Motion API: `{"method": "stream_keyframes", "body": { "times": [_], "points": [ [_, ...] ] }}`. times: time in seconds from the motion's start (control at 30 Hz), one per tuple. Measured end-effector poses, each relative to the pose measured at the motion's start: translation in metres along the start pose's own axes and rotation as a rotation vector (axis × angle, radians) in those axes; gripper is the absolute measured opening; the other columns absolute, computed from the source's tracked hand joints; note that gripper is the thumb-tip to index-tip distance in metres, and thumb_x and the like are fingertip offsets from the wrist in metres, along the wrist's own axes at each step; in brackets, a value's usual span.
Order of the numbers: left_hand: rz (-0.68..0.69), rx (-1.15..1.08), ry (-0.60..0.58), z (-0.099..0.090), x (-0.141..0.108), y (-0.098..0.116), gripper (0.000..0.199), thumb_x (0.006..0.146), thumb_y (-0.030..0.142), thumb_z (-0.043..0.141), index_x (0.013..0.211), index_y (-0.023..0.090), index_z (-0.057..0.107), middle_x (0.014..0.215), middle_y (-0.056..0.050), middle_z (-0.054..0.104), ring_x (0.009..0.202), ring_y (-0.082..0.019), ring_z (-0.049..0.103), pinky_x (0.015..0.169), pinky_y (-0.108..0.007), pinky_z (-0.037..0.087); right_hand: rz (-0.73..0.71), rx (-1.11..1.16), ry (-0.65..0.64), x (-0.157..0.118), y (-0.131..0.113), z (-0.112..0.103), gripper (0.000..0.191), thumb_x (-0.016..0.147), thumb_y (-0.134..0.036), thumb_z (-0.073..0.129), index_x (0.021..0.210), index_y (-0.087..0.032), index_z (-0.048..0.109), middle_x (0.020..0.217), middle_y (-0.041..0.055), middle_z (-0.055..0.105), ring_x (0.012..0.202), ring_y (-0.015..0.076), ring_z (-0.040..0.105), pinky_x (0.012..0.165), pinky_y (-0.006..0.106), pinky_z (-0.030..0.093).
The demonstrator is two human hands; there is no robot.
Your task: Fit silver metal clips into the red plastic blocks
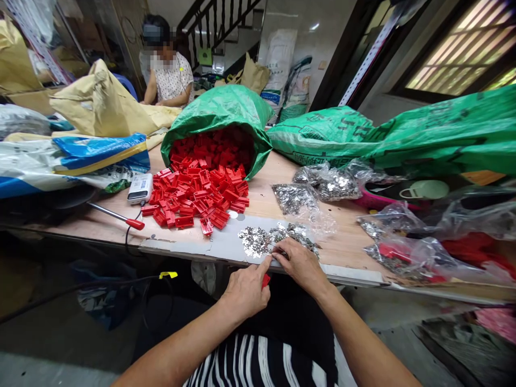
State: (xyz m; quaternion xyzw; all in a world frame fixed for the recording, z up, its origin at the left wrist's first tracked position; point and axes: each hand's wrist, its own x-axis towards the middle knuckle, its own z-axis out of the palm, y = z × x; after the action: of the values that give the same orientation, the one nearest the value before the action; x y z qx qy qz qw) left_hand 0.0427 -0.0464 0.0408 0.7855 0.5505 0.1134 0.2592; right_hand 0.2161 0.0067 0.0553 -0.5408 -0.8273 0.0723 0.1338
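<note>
At the table's front edge, my left hand [246,290] is closed round a red plastic piece [266,280], its index finger stretched toward the small metal parts. My right hand [296,260] touches the near side of the metal parts [255,241], its thumb and fingertips close together; anything between them is too small to make out. The fingertips of both hands nearly meet. Beyond my left hand lies a heap of red plastic pieces [197,196], spilling from an open green sack [226,105].
A screwdriver [116,216] and a white power bank [140,188] with a cable lie left. Plastic bags of metal parts [296,199] and a pink basket [371,200] are on the right. Green sacks [403,137] lie behind. A person [171,80] sits across the table.
</note>
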Motion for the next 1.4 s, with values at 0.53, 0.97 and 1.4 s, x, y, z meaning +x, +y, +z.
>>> {"method": "stream_keyframes", "body": {
  "times": [0.53, 0.97, 1.4],
  "points": [
    [0.033, -0.541, 0.032, -0.002, -0.003, -0.016, 0.054, 0.078, 0.029, 0.059, 0.131, 0.032, 0.051, 0.118, -0.008, 0.065, 0.105, -0.029, 0.062, 0.09, -0.042, 0.046, 0.16, 0.261, 0.163, 0.004, 0.002, -0.017, 0.012, 0.085, -0.029, 0.049, 0.089, -0.022, 0.057, 0.075, 0.001, 0.067, 0.065, 0.0159, 0.06, 0.06, 0.025, 0.043],
    [0.008, -1.591, 0.257, -0.031, -0.029, -0.039, 0.057, 0.061, 0.019, 0.082, 0.104, 0.028, 0.046, 0.091, 0.003, 0.061, 0.084, -0.02, 0.069, 0.084, -0.038, 0.051, 0.038, 0.698, 0.032, -0.016, -0.052, -0.03, 0.018, 0.088, -0.037, 0.055, 0.088, -0.02, 0.06, 0.069, -0.0011, 0.057, 0.061, 0.0125, 0.05, 0.056, 0.023, 0.041],
    [0.221, -0.623, 0.574, -0.03, -0.043, -0.046, 0.045, 0.074, 0.033, 0.073, 0.115, 0.025, 0.057, 0.111, -0.007, 0.068, 0.1, -0.021, 0.065, 0.09, -0.031, 0.049, -0.115, 0.556, -0.031, -0.019, -0.082, -0.025, 0.01, 0.088, -0.02, 0.051, 0.089, -0.021, 0.061, 0.08, 0.0027, 0.066, 0.07, 0.0148, 0.061, 0.065, 0.025, 0.048]
  ]
}}
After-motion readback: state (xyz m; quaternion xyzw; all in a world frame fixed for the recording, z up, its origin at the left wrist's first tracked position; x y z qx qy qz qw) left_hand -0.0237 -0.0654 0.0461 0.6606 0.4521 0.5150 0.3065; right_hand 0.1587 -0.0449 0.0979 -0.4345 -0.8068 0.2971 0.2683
